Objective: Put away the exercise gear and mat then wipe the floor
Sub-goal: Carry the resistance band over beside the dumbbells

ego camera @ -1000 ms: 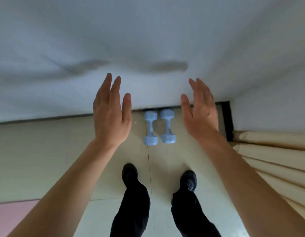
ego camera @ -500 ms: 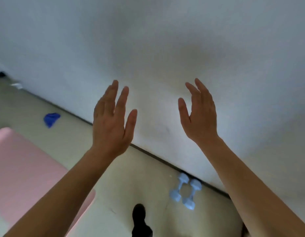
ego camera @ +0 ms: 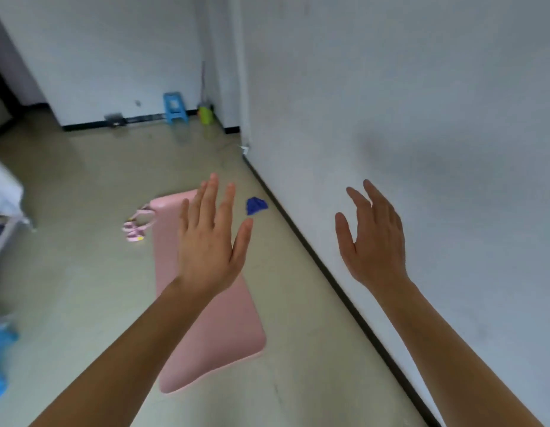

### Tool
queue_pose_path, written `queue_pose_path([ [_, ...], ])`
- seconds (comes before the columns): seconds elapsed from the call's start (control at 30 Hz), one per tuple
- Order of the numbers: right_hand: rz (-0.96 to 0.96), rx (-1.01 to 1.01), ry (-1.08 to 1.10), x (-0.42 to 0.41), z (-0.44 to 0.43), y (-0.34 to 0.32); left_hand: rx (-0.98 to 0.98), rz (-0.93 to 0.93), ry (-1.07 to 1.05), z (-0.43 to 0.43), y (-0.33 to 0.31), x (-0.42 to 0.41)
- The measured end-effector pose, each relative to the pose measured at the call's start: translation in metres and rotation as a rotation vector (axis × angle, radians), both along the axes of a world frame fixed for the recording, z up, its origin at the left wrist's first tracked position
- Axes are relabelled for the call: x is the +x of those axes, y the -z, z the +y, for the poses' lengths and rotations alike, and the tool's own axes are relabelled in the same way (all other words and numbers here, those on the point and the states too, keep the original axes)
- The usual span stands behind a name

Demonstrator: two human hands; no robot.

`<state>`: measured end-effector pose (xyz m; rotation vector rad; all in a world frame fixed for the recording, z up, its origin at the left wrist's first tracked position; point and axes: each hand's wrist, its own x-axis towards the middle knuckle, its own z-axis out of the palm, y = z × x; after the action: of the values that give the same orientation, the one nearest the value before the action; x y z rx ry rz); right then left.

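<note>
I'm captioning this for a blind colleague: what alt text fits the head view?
Left hand and right hand raised, open and empty. Below, a pink mat lies flat on the floor, a blue cloth and pink band by its far end.

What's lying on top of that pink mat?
The pink mat looks bare where it shows. The left hand and forearm hide part of it; a pink resistance band lies beside it.

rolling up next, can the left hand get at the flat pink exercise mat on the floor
Probably yes, after bending down: the left hand is open and empty, and the flat pink exercise mat lies bare below it.
</note>
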<state>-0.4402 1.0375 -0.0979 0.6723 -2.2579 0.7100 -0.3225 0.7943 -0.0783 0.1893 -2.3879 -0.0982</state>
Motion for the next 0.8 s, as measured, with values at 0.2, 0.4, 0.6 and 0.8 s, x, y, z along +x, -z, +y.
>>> queue_pose_path([
  [0.2,0.051,0.035,-0.204,0.042,-0.244,-0.01,-0.052,-0.019,-0.255,-0.19,-0.011,0.101],
  [0.4,0.089,0.13,-0.365,0.065,-0.42,0.004,-0.018,-0.024,-0.486,-0.338,0.004,0.15],
  [0.6,0.08,0.148,-0.523,0.032,-0.571,0.037,0.008,-0.092,-0.606,-0.468,0.028,0.134],
  [0.8,-0.02,0.14,-0.597,-0.027,-0.729,0.054,-0.052,-0.244,-0.688,-0.604,0.035,0.09],
])
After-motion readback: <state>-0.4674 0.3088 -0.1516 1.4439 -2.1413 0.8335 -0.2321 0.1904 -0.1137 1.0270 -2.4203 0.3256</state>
